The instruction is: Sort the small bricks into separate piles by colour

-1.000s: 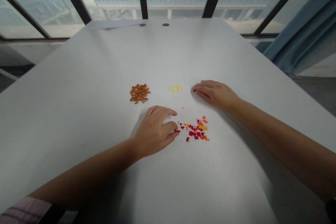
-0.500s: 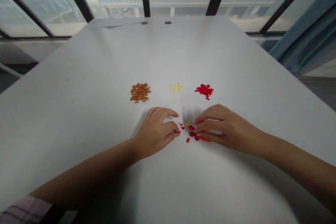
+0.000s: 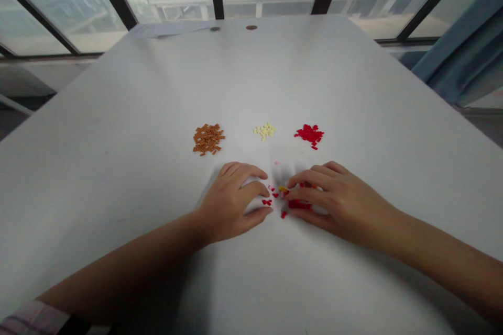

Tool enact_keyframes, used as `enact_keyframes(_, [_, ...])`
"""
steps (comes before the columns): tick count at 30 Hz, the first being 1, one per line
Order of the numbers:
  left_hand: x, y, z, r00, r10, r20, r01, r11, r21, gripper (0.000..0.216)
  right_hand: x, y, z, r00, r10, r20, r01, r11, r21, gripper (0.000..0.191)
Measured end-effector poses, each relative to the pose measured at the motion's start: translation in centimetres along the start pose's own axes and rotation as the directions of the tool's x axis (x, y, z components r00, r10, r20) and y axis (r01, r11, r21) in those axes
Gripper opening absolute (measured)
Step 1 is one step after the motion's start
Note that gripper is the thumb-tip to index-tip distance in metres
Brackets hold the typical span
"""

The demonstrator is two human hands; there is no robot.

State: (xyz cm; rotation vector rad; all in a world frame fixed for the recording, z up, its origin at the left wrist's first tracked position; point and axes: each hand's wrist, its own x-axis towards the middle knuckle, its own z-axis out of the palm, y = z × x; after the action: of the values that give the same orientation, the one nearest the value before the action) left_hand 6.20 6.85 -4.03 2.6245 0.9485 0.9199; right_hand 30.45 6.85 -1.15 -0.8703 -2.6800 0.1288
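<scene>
Right hand (image 3: 334, 201) partly hides small red bricks (image 3: 299, 204); left hand (image 3: 231, 201) just beside.

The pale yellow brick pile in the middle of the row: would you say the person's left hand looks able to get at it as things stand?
Probably yes: the left hand rests on the white table just nearer the person than the pale yellow brick pile, and nothing appears to stand between them.

Not one word, number or logo legible on the white table (image 3: 118, 115), and right at the far edge, toward the left corner, a sheet of paper (image 3: 167, 29), lying flat, caught only in a blur: far too small and soft to read!
</scene>
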Motion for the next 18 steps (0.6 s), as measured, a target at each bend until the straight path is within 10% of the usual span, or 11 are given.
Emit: enact_keyframes(18, [-0.09, -0.08, 0.22, 0.999, 0.044, 0.032, -0.044, 0.999, 0.023, 0.010, -0.50, 0.42, -0.31, 0.996, -0.048, 0.077, 0.048, 0.999, 0.002, 0.023])
